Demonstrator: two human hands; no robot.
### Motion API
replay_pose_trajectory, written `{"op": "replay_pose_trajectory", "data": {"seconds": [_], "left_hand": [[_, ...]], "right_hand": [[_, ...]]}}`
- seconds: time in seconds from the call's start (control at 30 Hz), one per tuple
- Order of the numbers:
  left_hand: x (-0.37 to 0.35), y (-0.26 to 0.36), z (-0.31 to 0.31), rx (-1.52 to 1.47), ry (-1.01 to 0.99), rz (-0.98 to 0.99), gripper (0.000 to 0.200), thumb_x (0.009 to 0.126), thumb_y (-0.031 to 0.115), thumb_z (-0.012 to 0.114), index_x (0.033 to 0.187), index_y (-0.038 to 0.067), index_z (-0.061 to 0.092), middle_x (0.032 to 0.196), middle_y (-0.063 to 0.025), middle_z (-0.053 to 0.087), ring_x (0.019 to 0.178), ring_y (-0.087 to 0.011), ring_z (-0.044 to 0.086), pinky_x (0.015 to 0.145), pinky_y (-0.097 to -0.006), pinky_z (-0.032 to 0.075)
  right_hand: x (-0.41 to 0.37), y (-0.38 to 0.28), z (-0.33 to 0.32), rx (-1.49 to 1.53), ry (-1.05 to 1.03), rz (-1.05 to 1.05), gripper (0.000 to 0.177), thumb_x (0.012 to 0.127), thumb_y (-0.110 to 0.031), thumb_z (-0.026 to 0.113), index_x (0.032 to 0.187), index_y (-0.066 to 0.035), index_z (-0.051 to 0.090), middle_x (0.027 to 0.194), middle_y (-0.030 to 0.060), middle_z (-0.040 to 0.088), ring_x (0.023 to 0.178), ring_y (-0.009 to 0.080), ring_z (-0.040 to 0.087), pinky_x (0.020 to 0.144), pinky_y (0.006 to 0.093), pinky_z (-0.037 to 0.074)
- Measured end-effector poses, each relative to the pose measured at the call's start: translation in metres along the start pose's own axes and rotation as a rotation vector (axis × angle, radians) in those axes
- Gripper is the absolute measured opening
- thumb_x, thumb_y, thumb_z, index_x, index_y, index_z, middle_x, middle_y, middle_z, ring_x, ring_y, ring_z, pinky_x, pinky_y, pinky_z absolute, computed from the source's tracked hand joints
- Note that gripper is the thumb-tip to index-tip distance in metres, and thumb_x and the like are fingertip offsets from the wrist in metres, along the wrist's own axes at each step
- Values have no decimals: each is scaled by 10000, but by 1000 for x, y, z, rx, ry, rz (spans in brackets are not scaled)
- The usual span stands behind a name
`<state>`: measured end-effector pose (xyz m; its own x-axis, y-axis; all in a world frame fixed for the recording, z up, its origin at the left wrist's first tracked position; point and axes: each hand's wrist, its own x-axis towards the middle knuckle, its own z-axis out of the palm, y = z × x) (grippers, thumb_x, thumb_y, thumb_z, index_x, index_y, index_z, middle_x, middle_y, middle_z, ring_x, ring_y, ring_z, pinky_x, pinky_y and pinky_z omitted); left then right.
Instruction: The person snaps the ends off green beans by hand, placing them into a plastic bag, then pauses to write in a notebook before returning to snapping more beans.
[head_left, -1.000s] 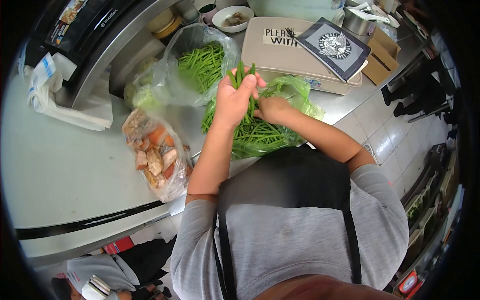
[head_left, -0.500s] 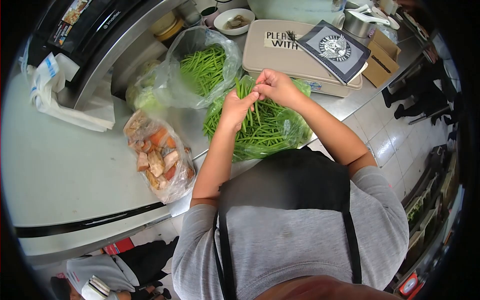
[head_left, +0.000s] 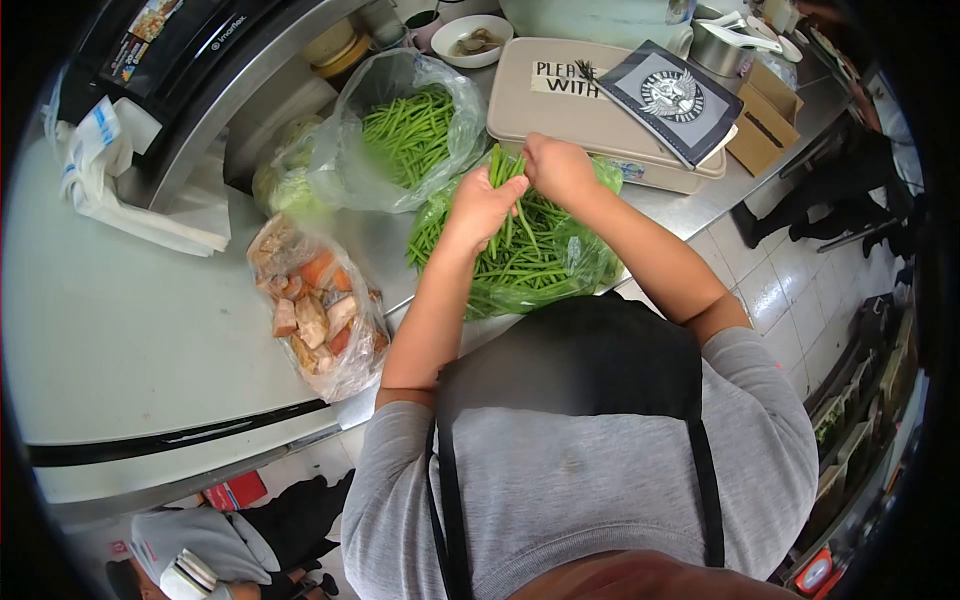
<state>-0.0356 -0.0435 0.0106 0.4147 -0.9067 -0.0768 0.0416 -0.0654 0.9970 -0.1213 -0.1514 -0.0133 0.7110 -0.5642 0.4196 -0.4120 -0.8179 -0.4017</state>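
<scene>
Over an open green plastic bag (head_left: 595, 250) full of green beans (head_left: 520, 265), my left hand (head_left: 484, 207) is closed round several long green beans that stick up past its fingers. Close beside it on the right, my right hand (head_left: 556, 166) has its fingers pinched near the bean tips; whatever is between them is too small to make out. Behind and to the left, a clear plastic bag (head_left: 460, 95) holds more green beans. A clear bag of cut orange and pale chunks (head_left: 315, 310) lies left of my forearm.
A beige lidded box (head_left: 515, 105) carries a dark notebook (head_left: 672, 103). Around it are a cardboard box (head_left: 765, 125), a white bowl (head_left: 470, 42) and a metal pot (head_left: 718, 55). Other people stand at lower left (head_left: 205, 545) and at right (head_left: 840, 180).
My right hand has moved slightly up and away from my left hand, opening a small gap. The held beans now stand higher above my left fingers. The person at right has shifted leftward.
</scene>
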Motion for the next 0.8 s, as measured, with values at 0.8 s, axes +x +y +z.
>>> {"op": "replay_pose_trajectory", "data": {"seconds": [0.8], "left_hand": [[18,0,-66,-991,362,-54,162,849,167,411,726,61,426,688,-44,469,660,-173,476,614,-276,428]], "right_hand": [[-3,9,-16,574,-948,149,194,794,-205,484,868,-54,580,741,93,608,686,162,576,578,275,446]]}}
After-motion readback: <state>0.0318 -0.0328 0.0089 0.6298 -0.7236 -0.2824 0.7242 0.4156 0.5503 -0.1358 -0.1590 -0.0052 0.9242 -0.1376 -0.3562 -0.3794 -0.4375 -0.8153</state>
